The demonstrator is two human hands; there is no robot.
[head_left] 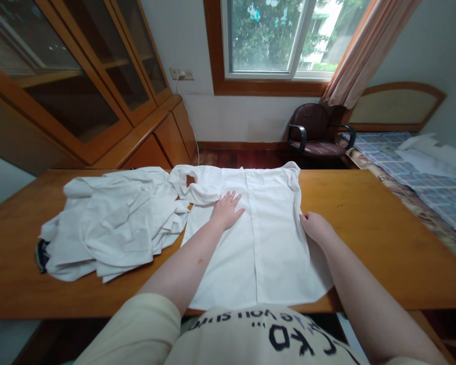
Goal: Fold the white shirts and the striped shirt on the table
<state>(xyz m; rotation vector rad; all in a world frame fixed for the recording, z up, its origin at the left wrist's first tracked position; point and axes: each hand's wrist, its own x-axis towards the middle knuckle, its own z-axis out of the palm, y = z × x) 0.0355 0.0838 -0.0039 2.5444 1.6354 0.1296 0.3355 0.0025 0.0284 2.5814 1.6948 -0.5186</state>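
Observation:
A white button-front shirt (277, 243) lies spread on the wooden table (345, 218), its front placket facing up and its hem toward me. My left hand (228, 209) rests flat on the shirt's left half, fingers spread, close to a sleeve (205, 187) that bends out to the left. At the shirt's right side edge, my right hand (314, 223) is closed, pinching the fabric there. The far end of the shirt reaches the table's back edge, where the collar is hard to make out.
A crumpled heap of white cloth (114, 218) lies on the table at left, with a dark item (41, 256) poking out beside it. Beyond the table stand a glass-door cabinet (110, 61), an armchair (313, 129) and a bed (421, 167).

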